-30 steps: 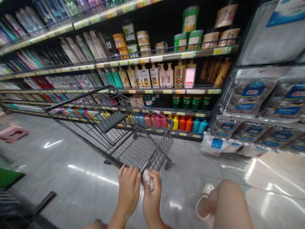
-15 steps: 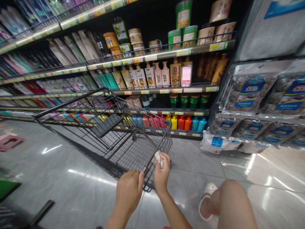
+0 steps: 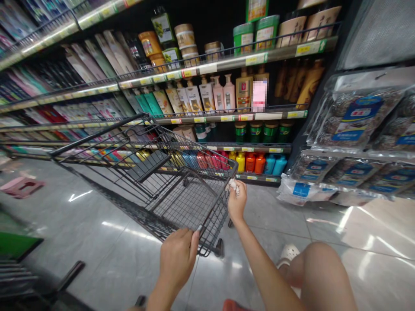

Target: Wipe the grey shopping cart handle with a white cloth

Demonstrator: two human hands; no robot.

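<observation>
A black wire shopping cart (image 3: 191, 207) stands in front of me, its basket showing only bare mesh. My left hand (image 3: 179, 255) is closed around the near corner of the cart's front rim. A crumpled off-white tissue or cloth (image 3: 234, 185), I cannot tell which, is pinched in my right hand (image 3: 238, 201). That hand is at the far end of the same rim, close to the corner, with the wad against or just beside the bar. The fingertips of my left hand are hidden behind its knuckles.
Shelves of bottles (image 3: 197, 97) and jars (image 3: 243, 36) run behind the cart. Packs of scourers (image 3: 356, 119) hang at the right. A pink stool (image 3: 22, 187) is on the floor at the left. My bent knee (image 3: 327, 268) is at the lower right.
My right hand has moved along the cart's front rim, away from me, carrying the white wad to the far corner. My left hand keeps its grip on the near corner.
</observation>
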